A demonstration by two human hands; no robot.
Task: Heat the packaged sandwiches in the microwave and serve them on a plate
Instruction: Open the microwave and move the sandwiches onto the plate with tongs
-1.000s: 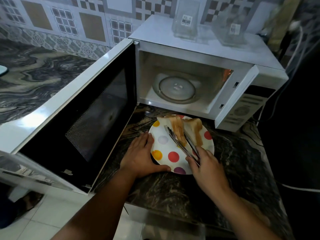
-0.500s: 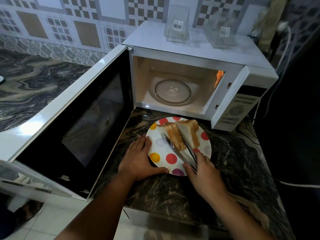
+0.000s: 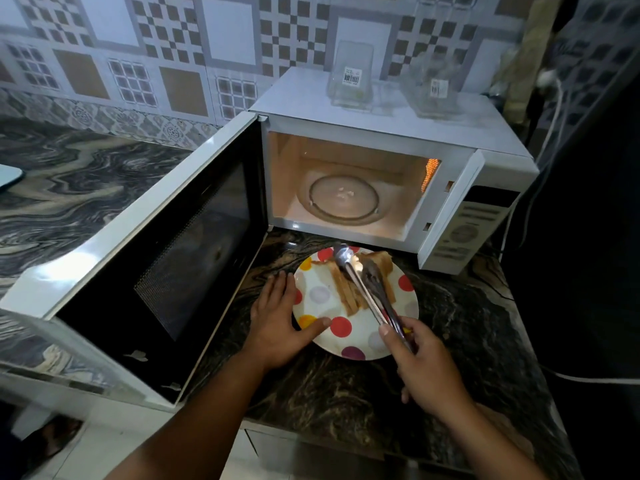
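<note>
A white plate (image 3: 323,341) with coloured dots lies on the dark marble counter in front of the open white microwave (image 3: 381,133). Toasted sandwich halves (image 3: 344,292) lie on the plate. My left hand (image 3: 277,317) rests flat at the plate's left rim, with the thumb lying on the plate. My right hand (image 3: 426,365) grips metal tongs (image 3: 363,282), whose tips reach over the sandwiches toward the plate's far edge. The microwave's glass turntable (image 3: 343,199) carries nothing and the cavity light is on.
The microwave door (image 3: 166,258) stands swung wide to the left, just beside my left hand. Two clear plastic containers (image 3: 351,76) stand on the microwave's top. Cables (image 3: 550,133) hang at the right. The counter's front edge lies under my forearms.
The tongs have lifted and their tips moved farther over the sandwiches, which now lie lower and flatter on the plate. My left hand has stayed at the plate's rim.
</note>
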